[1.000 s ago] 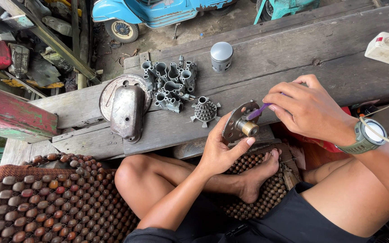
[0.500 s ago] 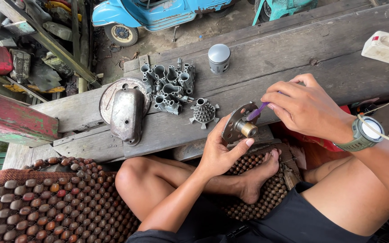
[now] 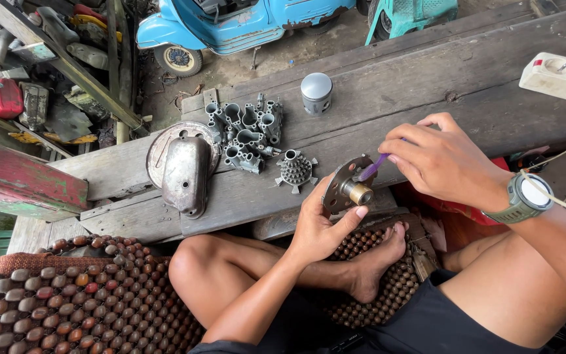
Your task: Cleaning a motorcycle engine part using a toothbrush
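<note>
The left hand [image 3: 319, 226] gripped a hub [image 3: 347, 190], steadying it upright, while the right hand [image 3: 441, 162] pinched a purple brush [image 3: 373, 168] against it.

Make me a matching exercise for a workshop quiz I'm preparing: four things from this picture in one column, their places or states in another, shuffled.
Things:
1. round part
2. purple brush
3. piston
4. metal cover

Places or states:
A. lies on a round plate at the bench's left
B. held in the left hand
C. stands alone on the far plank
D. held in the right hand

Pairs: 1-B, 2-D, 3-C, 4-A
</note>
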